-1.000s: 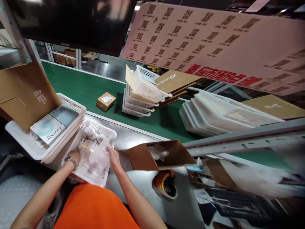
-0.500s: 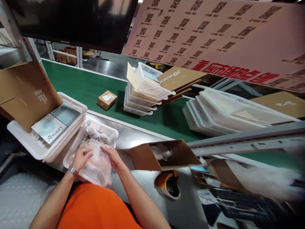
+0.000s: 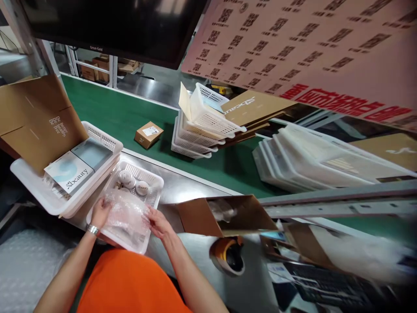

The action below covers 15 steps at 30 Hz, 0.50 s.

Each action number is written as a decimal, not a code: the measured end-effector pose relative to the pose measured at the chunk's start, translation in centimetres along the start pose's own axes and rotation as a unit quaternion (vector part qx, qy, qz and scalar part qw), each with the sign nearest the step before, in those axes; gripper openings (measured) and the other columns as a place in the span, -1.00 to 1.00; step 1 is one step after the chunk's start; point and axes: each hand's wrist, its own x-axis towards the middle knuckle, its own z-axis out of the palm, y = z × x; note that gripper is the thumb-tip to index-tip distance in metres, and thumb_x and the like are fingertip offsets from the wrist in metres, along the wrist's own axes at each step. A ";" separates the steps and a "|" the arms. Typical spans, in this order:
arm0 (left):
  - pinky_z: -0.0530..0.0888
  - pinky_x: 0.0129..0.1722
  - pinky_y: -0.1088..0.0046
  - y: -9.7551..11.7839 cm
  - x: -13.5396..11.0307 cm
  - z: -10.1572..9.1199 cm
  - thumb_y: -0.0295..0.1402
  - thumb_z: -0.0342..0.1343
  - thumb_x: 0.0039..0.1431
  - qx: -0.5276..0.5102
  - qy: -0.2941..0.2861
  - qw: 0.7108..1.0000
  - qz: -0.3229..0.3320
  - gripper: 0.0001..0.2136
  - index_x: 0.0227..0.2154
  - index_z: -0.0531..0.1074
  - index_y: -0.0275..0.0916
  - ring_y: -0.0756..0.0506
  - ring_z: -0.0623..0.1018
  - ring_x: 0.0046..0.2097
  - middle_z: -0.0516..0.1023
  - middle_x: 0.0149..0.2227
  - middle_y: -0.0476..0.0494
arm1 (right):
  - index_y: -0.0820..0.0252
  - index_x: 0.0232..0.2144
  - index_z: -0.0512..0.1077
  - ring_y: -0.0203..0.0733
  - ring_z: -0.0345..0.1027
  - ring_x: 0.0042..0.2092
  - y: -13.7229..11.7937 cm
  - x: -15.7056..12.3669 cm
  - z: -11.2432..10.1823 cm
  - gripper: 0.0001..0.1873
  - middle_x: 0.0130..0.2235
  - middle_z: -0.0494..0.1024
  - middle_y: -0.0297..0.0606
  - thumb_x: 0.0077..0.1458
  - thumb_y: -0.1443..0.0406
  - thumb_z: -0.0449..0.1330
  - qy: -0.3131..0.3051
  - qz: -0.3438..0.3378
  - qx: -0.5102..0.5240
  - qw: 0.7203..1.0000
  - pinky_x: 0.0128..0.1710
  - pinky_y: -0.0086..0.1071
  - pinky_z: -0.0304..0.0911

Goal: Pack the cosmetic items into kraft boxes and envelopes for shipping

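Both my hands grip a bundle of clear bubble wrap (image 3: 125,214) over a white perforated basket (image 3: 150,180) at the near edge of the steel bench. My left hand (image 3: 99,211) holds its left side, and my right hand (image 3: 155,220) pinches its right side. Something is folded inside the wrap, but I cannot make it out. A few small round jars (image 3: 133,184) lie in the far end of the basket. An open brown carton (image 3: 224,214) with clear wrapping inside lies just right of my right hand.
A white tray (image 3: 35,195) with "beauty" boxes and flat cardboard sits to the left. A green conveyor (image 3: 107,115) carries a small brown box (image 3: 148,134) and stacked white baskets (image 3: 198,126). A tape roll (image 3: 228,255) and keyboard (image 3: 329,287) lie to the right. Bubble wrap sheet (image 3: 22,265) lies lower left.
My hands have shifted on the bubble wrap bundle, spreading to its two sides over the basket. The camera view has tilted slightly.
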 end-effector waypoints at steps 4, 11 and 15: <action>0.42 0.30 0.07 1.9 -2.9 0.6 -0.23 0.25 0.21 0.106 0.055 0.983 0.140 -0.52 0.16 0.48 -0.28 -0.34 0.47 0.30 0.50 0.24 -0.45 | 0.12 -0.19 0.58 -0.09 0.55 -0.30 0.1 1.0 1.6 -0.38 -0.31 0.68 -0.27 -0.34 0.12 0.64 0.059 -0.039 0.023 0.997 -0.25 -0.23 0.47; 0.47 -0.24 0.37 4.0 -5.2 3.1 -0.10 0.31 0.11 0.066 -0.130 0.983 0.111 -0.74 -0.33 0.55 -0.20 -0.12 0.55 -0.31 0.60 -0.38 -0.07 | 0.11 0.08 0.50 -0.09 0.53 -0.26 2.0 2.5 5.7 -0.16 -0.27 0.69 -0.29 -0.28 0.11 0.65 -0.016 -0.085 -0.014 0.996 -0.22 -0.23 0.46; 0.38 -0.35 0.39 2.3 -4.0 1.8 -0.06 0.09 0.24 0.039 -0.103 0.990 0.089 -0.65 -0.53 0.47 -0.19 -0.10 0.50 -0.41 0.51 -0.52 -0.06 | 0.09 0.16 0.48 -0.19 0.43 -0.41 1.7 4.1 4.2 -0.10 -0.41 0.59 -0.40 -0.24 0.01 0.60 -0.054 -0.053 -0.103 0.992 -0.35 -0.28 0.41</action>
